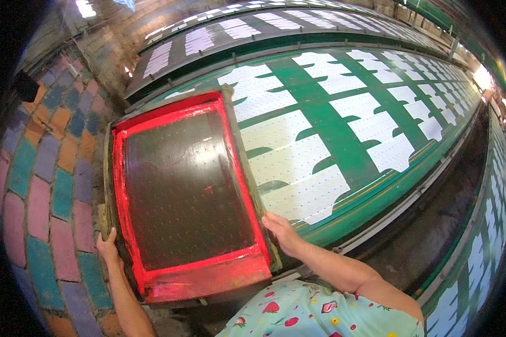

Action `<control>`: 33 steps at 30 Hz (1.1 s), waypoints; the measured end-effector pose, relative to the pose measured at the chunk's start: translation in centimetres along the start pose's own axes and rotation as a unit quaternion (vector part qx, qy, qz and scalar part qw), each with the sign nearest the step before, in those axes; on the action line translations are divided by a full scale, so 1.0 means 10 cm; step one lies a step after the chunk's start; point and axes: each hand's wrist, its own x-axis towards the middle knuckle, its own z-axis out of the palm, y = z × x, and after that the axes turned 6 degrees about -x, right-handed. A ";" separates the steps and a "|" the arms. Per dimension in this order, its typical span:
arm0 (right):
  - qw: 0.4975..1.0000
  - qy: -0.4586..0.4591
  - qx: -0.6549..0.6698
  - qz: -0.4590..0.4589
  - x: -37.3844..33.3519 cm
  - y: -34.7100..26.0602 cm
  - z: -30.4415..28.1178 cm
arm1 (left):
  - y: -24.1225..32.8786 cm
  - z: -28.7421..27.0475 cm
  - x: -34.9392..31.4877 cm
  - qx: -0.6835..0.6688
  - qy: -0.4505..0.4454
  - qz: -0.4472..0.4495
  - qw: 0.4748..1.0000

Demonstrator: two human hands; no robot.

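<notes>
A screen printing frame (188, 185) with dark mesh and a bright red border is held in front of me, tilted a little. My left hand (109, 247) grips its left side rail near the lower corner, thumb on top and the other fingers hidden beneath. On the opposite rail, my right hand (281, 231) holds the lower right side, its fingers partly out of sight. Right of the frame, white cut fabric pieces (295, 194) with small dots lie in rows on a long green printing table (343, 154). The frame covers the table's near left end.
A second long table (236, 42) with white pieces runs behind the green one. At the far right stands another table (478, 269) with more pieces, across a dark gap (416, 238). A painted brick wall (56, 185) rises on the left.
</notes>
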 end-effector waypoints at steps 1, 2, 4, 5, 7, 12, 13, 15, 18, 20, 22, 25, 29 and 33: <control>0.997 0.001 -0.056 -0.044 0.00 -0.07 -0.09 | 0.00 0.09 0.01 -0.021 -0.018 -0.015 0.999; 0.992 0.020 -0.114 -0.059 0.05 -0.18 -0.24 | -0.06 0.25 -0.03 -0.035 -0.019 -0.028 0.999; 0.978 0.051 -0.192 -0.054 0.17 -0.40 -0.59 | -0.27 0.67 -0.23 -0.046 -0.006 -0.051 0.998; 0.975 0.062 -0.209 -0.034 0.20 -0.52 -0.81 | -0.39 0.91 -0.37 -0.049 0.000 -0.059 0.997; 0.968 0.114 -0.223 -0.020 0.14 -0.69 -1.27 | -0.61 1.40 -0.70 -0.092 -0.011 -0.064 0.994; 0.967 0.201 -0.156 -0.012 -0.12 -0.86 -2.34 | -0.93 2.48 -1.51 -0.109 -0.027 -0.083 0.990; 0.965 0.216 -0.148 -0.020 -0.18 -0.88 -2.51 | -0.96 2.64 -1.66 -0.114 -0.032 -0.086 0.989; 0.966 0.228 -0.119 -0.031 -0.26 -0.93 -2.78 | -0.95 2.89 -1.83 -0.123 -0.042 -0.089 0.988; 0.973 0.218 -0.076 -0.029 -0.36 -0.99 -3.10 | -0.91 3.13 -2.05 -0.123 -0.047 -0.089 0.987; 0.977 0.201 -0.061 -0.030 -0.36 -1.04 -3.29 | -0.87 3.24 -2.18 -0.122 -0.050 -0.073 0.988; 0.978 0.204 -0.047 -0.023 -0.37 -1.04 -3.45 | -0.84 3.32 -2.29 -0.113 -0.048 -0.083 0.989; 0.980 0.188 -0.050 -0.033 -0.37 -1.05 -3.62 | -0.81 3.41 -2.39 -0.106 -0.046 -0.088 0.989; 0.834 0.296 -0.461 -0.063 -0.52 -1.09 -3.54 | -0.81 3.50 -2.43 -0.073 -0.047 -0.079 0.993; 0.654 0.181 -0.680 -0.278 -1.08 -1.02 -3.06 | -0.85 3.57 -2.43 -0.073 -0.062 -0.090 0.991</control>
